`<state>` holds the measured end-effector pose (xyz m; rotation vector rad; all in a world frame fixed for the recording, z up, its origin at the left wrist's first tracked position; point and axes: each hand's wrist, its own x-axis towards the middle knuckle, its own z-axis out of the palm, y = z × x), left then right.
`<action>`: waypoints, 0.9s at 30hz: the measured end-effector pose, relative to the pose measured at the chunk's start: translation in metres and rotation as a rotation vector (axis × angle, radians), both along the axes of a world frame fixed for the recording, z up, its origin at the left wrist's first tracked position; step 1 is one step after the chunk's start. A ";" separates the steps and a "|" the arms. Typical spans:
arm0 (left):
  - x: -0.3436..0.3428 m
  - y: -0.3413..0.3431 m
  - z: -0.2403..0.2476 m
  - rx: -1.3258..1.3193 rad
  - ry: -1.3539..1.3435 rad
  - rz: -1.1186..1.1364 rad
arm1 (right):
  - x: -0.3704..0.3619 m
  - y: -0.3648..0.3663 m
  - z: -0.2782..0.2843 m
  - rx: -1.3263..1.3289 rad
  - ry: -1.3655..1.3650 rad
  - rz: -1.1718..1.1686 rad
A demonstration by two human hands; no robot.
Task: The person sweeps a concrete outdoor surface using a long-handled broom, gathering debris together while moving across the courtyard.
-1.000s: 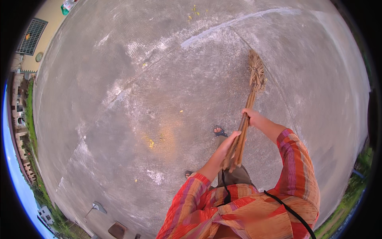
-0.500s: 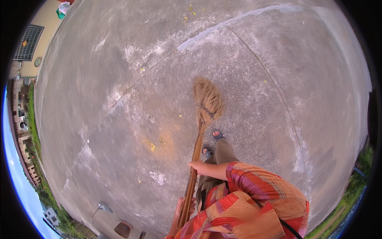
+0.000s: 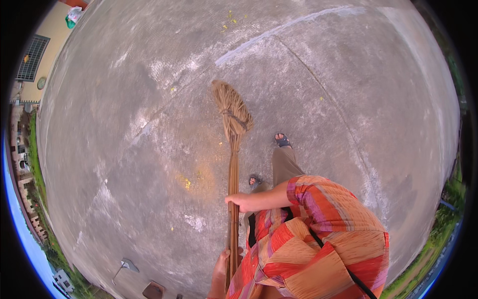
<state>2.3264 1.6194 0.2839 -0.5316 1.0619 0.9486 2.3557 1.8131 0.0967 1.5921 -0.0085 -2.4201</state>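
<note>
A straw broom [image 3: 233,112] with a long handle of bundled brown sticks reaches away from me over the concrete ground, its bristles at the far end, left of my feet. My right hand [image 3: 238,200] is closed round the middle of the handle. Nearer my body, at the lower edge, my left hand [image 3: 222,264] wraps the handle's rear part; some of its fingers are hidden behind the sticks. Small yellow leaves [image 3: 187,184] lie on the ground left of the handle, and a few more yellow leaves [image 3: 230,21] are scattered farther ahead.
A long-handled dustpan [image 3: 130,265] and a brown container [image 3: 153,290] stand at the lower left. At the far left are a wall with a dark grille [image 3: 34,58] and a white and green bag [image 3: 73,17]. My sandalled foot [image 3: 282,140] is in front.
The broom head has swung left and a little farther out, and both hands have shifted slightly left with the handle. My right foot has stepped forward.
</note>
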 end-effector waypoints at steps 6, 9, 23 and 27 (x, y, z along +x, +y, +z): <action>0.011 0.226 -0.072 0.146 -0.075 -0.208 | 0.061 0.239 -0.022 0.231 -0.194 -0.239; 0.049 0.375 -0.078 0.199 -0.213 -0.172 | 0.122 0.368 -0.040 0.390 -0.273 -0.334; 0.112 0.646 -0.036 0.359 -0.623 -0.074 | 0.250 0.595 0.017 0.487 0.145 -1.059; 0.074 0.641 -0.052 0.460 -0.820 0.018 | 0.215 0.621 0.006 0.396 0.314 -1.258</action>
